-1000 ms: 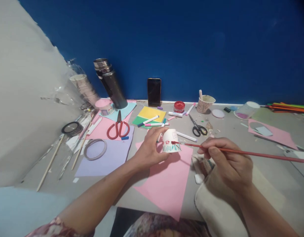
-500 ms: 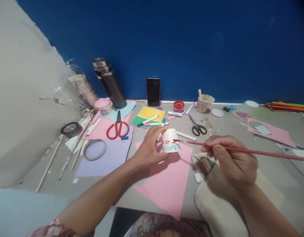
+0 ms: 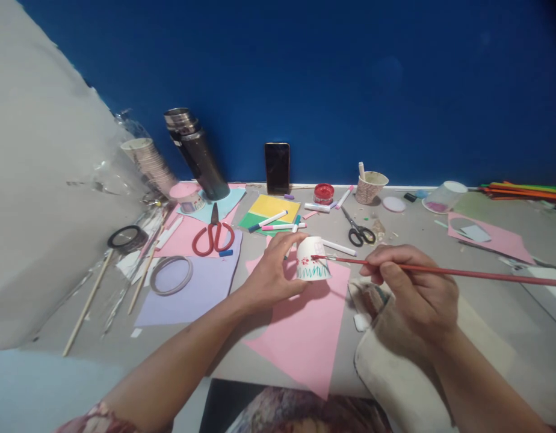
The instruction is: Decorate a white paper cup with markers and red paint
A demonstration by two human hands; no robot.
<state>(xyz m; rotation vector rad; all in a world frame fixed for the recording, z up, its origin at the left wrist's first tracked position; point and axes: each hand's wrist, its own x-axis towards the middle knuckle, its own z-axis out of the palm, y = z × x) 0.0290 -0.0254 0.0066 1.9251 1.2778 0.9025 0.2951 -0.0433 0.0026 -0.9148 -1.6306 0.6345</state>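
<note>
My left hand (image 3: 275, 270) grips a small white paper cup (image 3: 310, 270), held upside down above a sheet of pink paper (image 3: 305, 337). Green zigzag strokes and red marks show on the cup's side. Between the fingers and thumb of my right hand (image 3: 408, 288) is a long red paintbrush (image 3: 467, 273), its red-tipped bristles at the cup's side. A jar of red paint (image 3: 324, 193) stands behind the cup. Beneath my right wrist lies a pale cloth (image 3: 386, 367).
Red-handled scissors (image 3: 213, 234), a tape ring (image 3: 171, 275) and a dark flask (image 3: 201, 156) are on the left. Markers, black scissors (image 3: 359, 231) and a phone (image 3: 277, 168) lie or stand beyond my hands. A patterned cup (image 3: 370, 188) stands behind right.
My right hand and the brush have shifted slightly left, with the bristles further across the cup's side. My left hand still holds the cup. The view has shifted a little.
</note>
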